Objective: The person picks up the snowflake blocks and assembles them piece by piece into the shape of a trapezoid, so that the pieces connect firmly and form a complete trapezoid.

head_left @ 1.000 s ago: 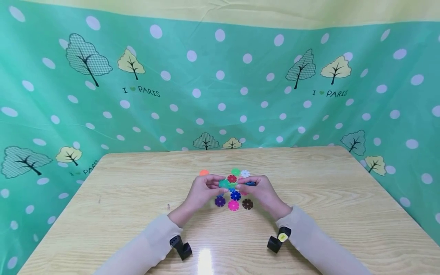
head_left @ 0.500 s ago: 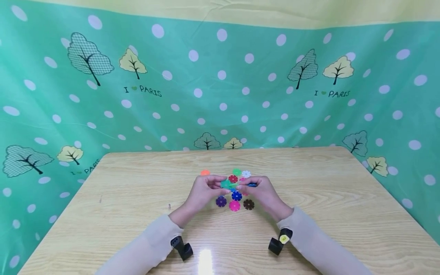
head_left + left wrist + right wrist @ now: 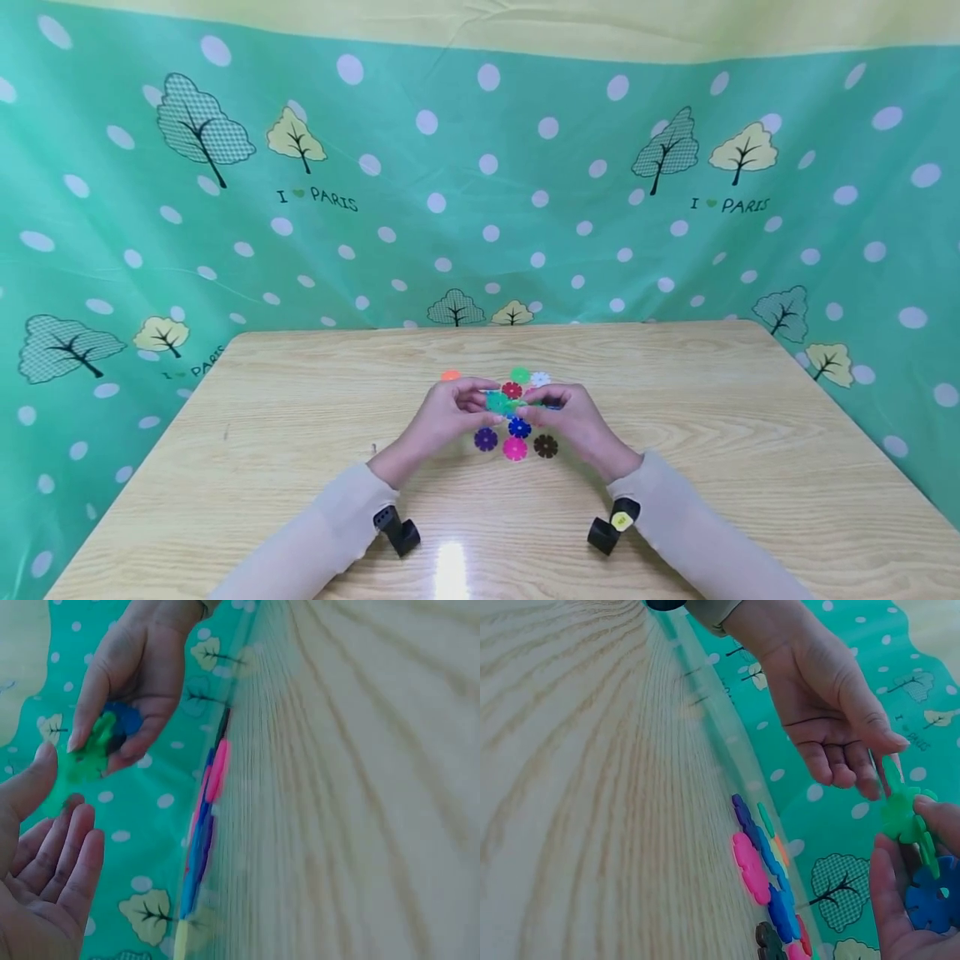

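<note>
Over the middle of the table, my left hand pinches a teal-green notched plastic disc between thumb and fingers. Facing it, my right hand pinches a light-green notched disc that meets the teal one. In the right wrist view the green pieces appear joined at an angle, with one disc standing edge-on. A dark blue notched disc is tucked in the right hand's fingers, mostly hidden from the head view. Teal against the green cloth makes the exact joint hard to see.
Loose notched discs lie on the wooden table below and behind the hands: purple, pink, brown, blue, red, orange, green and white. A patterned green cloth hangs behind.
Both hands keep their grips and almost the same pose. The whole head view has shifted slightly to the right, and less of the blue disc in the right hand shows.
</note>
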{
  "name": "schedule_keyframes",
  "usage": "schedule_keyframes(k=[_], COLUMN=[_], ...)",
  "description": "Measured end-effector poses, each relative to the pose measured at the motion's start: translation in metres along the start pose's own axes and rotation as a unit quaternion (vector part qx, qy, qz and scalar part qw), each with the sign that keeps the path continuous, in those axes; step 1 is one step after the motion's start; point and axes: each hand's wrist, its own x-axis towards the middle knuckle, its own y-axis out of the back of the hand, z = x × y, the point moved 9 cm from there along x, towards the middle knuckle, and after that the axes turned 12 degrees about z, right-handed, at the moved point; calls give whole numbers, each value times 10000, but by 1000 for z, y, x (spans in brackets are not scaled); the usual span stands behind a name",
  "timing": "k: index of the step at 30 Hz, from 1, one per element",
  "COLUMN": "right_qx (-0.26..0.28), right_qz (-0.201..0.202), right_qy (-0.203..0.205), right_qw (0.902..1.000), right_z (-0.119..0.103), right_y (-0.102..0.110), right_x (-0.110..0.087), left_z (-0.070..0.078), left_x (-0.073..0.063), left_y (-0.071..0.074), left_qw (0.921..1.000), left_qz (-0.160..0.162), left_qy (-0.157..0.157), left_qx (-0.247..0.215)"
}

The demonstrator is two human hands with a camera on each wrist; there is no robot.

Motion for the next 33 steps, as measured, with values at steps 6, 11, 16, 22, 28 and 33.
schedule_keyframes(k=[6, 11, 16, 22, 28, 33], right_qx=[34, 116, 48, 51, 66, 83], right_qz=[-13, -30, -51, -83, -79, -96], right_qy=[81, 82, 46, 57, 82, 76], right_qw=[10000, 9999, 10000, 9999, 9999, 9999], right_z=[-1, -1, 1, 2, -1, -1], right_y=[2, 3, 2, 1, 1, 1], right_x=[0, 0, -1, -1, -2, -1], left_z=[-9, -22, -55, -75, -74, -73], left_x=[12, 24, 30, 32, 34, 35], left_y=[16, 39, 64, 76, 77, 75], left_qw=[9998, 9995, 9930, 9873, 9896, 9899], left_qz=[-103, 160, 569, 702, 628, 525], left_qy=[-130, 116, 975, 1381, 1018, 736], left_qx=[73, 242, 333, 338, 801, 1094])
